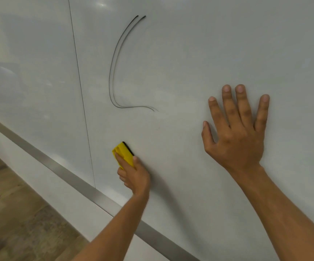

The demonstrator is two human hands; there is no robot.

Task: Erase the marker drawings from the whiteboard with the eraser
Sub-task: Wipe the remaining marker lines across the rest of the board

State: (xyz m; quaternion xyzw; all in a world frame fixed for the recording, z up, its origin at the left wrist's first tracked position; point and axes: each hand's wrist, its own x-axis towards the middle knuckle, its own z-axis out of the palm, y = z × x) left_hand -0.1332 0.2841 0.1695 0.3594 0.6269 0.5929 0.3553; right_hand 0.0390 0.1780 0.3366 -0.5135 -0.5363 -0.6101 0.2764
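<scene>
While the marks wait higher up: the wiping step looks to be in hand but the pad is off the ink; it sits below the drawing, with bare board between them

Left hand point(133, 176): fingers and thumb curled round the yellow eraser point(124, 153), gripping it by its lower end; the forefinger lies along the yellow back; the arm reaches up from the bottom of the frame

Eraser: held against the whiteboard point(190, 53), its dark felt edge turned to the surface; whether the felt presses flat or only at one edge I cannot tell; it lies low on the board, near the metal trim point(62, 172) along the bottom edge

Right hand point(237, 132): fingers straight and spread, palm flat on the board, well to the right of the eraser and the drawing; it holds nothing and seems to brace the body

Marker drawing point(114, 72): two thin dark lines running close together, down from the top in a long curve, then bending right and fading out; wholly unwiped as it lies now

Panel seam point(80, 81): a thin dark line left of the drawing; part of the board, not ink

Step judged: partway; one drawing left within view; more of the board is out of frame

Next move calls for: carrying the eraser up and a little left to the lower bend of the lines; keeping the felt flat and pressed; following the curve upward to its two tips; a single pass may miss one of the two lines, so overlapping strokes would be safer

Floor point(11, 213): wood-toned, lower left
</scene>
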